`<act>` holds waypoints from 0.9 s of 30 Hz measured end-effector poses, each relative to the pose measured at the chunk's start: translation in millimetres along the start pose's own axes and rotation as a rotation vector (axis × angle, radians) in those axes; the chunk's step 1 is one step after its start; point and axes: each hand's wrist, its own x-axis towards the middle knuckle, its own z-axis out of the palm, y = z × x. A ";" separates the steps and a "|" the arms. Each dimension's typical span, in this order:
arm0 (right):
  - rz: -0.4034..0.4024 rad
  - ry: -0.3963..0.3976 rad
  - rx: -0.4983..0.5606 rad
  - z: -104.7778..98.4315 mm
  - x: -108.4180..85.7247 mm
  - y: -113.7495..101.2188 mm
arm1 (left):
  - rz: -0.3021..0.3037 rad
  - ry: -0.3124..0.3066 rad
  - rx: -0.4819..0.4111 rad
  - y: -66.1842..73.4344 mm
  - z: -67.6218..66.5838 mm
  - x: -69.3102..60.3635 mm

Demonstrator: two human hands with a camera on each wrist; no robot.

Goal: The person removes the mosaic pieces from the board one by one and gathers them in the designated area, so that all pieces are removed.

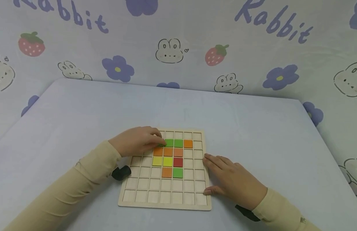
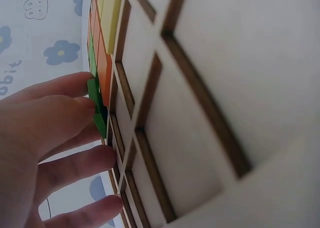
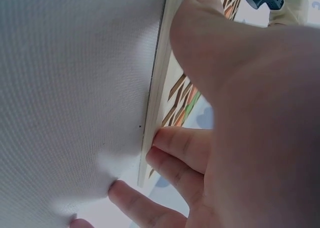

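A wooden grid board (image 1: 165,207) holds coloured square tiles. At its upper left, my left hand (image 1: 136,139) is over a green tile (image 1: 161,145), partly hidden by the fingers. In the left wrist view, the thumb and a finger of the left hand (image 2: 55,123) pinch a green tile (image 2: 93,91), with more green (image 2: 100,125) just below and an orange tile (image 2: 104,77) beside it. My right hand (image 1: 236,179) rests along the board's right edge, fingers extended; in the right wrist view its thumb and two fingertips touch the board's side (image 3: 159,97).
Other tiles on the board include a yellow one (image 1: 167,161), a red one (image 1: 178,162) and an orange one (image 1: 188,144) at the upper right. The board lies on a pale-covered table (image 1: 248,134), with a patterned cloth (image 1: 195,29) behind.
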 end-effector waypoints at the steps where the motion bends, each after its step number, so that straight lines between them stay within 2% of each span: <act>1: 0.002 -0.002 0.001 -0.1 0.0 0.0 | 0.005 0.000 -0.001 -0.1 0.3 0.1; 7: 0.012 -0.008 0.016 -0.9 0.2 0.2 | -0.009 0.002 -0.045 -1.1 0.3 0.4; 11: 0.006 -0.004 0.021 -0.8 0.0 0.9 | -0.008 0.026 -0.062 -1.5 -0.8 0.1; 20: -0.005 -0.022 0.018 -0.8 1.0 1.1 | -0.051 0.079 -0.069 -4.3 2.2 -3.7; 27: -0.014 -0.068 -0.001 3.4 1.0 -0.9 | -0.118 0.076 -0.072 -6.4 -0.5 -7.5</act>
